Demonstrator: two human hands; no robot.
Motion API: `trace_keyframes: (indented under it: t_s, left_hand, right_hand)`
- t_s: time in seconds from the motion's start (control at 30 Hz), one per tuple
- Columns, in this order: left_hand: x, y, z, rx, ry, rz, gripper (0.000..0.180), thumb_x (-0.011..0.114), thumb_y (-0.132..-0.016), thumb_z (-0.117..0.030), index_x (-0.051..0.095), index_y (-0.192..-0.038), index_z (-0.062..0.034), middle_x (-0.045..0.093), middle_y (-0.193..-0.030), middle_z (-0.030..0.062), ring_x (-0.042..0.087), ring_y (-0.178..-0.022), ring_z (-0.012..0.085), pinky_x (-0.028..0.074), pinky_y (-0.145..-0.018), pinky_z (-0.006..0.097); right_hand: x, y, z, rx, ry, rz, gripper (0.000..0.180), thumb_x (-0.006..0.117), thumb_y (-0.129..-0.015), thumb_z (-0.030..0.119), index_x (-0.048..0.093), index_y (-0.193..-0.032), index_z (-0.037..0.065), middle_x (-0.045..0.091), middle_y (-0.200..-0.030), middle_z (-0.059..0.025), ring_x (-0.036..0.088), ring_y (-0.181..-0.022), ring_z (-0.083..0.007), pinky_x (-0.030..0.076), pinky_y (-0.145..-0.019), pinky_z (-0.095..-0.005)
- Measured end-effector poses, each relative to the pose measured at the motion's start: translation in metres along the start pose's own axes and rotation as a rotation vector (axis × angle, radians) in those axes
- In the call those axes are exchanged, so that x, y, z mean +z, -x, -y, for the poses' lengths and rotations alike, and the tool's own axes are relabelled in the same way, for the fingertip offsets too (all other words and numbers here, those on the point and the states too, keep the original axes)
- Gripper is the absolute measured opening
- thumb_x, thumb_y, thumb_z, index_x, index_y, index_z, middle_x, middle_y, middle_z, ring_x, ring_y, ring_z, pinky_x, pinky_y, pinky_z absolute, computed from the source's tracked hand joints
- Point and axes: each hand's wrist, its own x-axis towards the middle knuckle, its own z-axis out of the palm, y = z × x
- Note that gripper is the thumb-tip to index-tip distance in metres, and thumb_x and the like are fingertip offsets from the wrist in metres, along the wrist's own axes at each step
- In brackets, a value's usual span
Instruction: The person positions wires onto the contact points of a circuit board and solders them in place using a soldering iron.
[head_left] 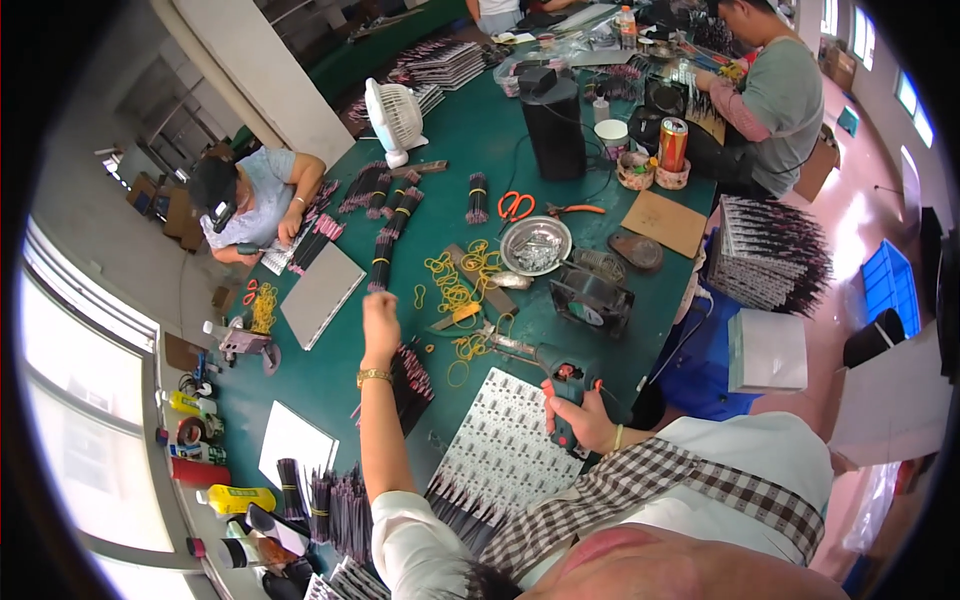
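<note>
Right hand (578, 412) gripping power screwdriver (563, 385), left hand (380, 322) raised over table (490, 140)

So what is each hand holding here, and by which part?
The right hand grips a dark power tool with red accents around its handle. The left hand is raised in a loose fist over the green table; whether it holds anything cannot be told.

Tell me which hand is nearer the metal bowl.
Right. The right hand, gripping a dark power tool, sits below the metal bowl; the raised left hand is farther off, to the bowl's lower left.
</note>
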Motion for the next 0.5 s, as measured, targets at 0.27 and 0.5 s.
trace_keyframes:
  t_s: [0.27,0.5]
  left_hand:
    - [-0.117,0.016,-0.098,-0.356,0.913,-0.487,0.015,0.051,-0.095,-0.013,0.059,-0.103,-0.0035,0.054,-0.074,0.0001,0.039,-0.054,0.0026,0.029,-0.045,0.018]
    - [-0.134,0.139,-0.136,-0.577,-0.003,-0.129,0.007,0.058,-0.085,-0.006,0.060,-0.087,-0.0002,0.061,-0.078,0.0169,0.059,-0.069,0.0320,0.046,-0.064,0.036]
  right_hand:
    - [-0.004,-0.001,-0.015,0.041,0.037,-0.005,0.024,0.051,-0.090,0.011,0.048,-0.111,0.000,0.057,-0.076,-0.0070,0.056,-0.061,-0.0140,0.045,-0.056,-0.0263]
    - [0.003,-0.004,-0.027,-0.015,-0.009,0.006,0.031,0.049,-0.090,0.009,0.045,-0.119,0.000,0.054,-0.080,-0.0087,0.055,-0.064,-0.0157,0.047,-0.059,-0.0290]
